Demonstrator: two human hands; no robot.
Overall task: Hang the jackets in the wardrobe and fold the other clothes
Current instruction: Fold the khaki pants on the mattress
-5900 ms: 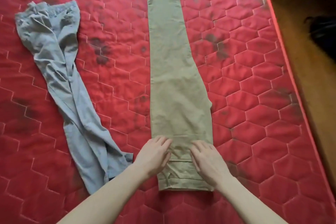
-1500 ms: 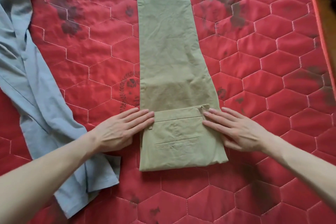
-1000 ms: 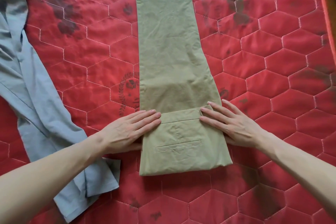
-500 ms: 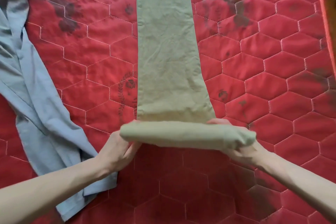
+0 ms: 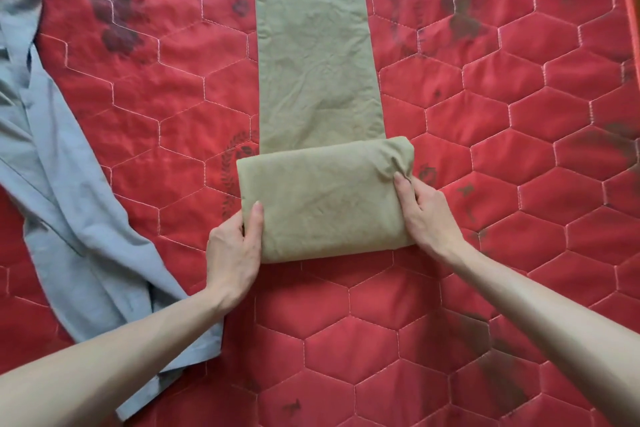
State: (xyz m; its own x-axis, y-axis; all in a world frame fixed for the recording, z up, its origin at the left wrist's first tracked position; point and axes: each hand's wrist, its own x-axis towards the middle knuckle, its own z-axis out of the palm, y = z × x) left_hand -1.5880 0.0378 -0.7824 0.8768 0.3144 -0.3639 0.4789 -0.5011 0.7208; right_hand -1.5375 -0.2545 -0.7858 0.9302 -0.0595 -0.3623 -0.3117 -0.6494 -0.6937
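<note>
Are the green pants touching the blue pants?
Apart. The head view shows bare red mattress between the green pants and the blue pants.

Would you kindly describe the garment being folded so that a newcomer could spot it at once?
On the red quilted mattress, look at the middle, between the left hand and right hand. There lie the olive-khaki trousers, their near end folded into a thick bundle. The grey-blue trousers to the left lie loose and crumpled.

Two bare forearms, no sleeves; left grip (image 5: 232, 250), right grip (image 5: 427, 215)
</note>
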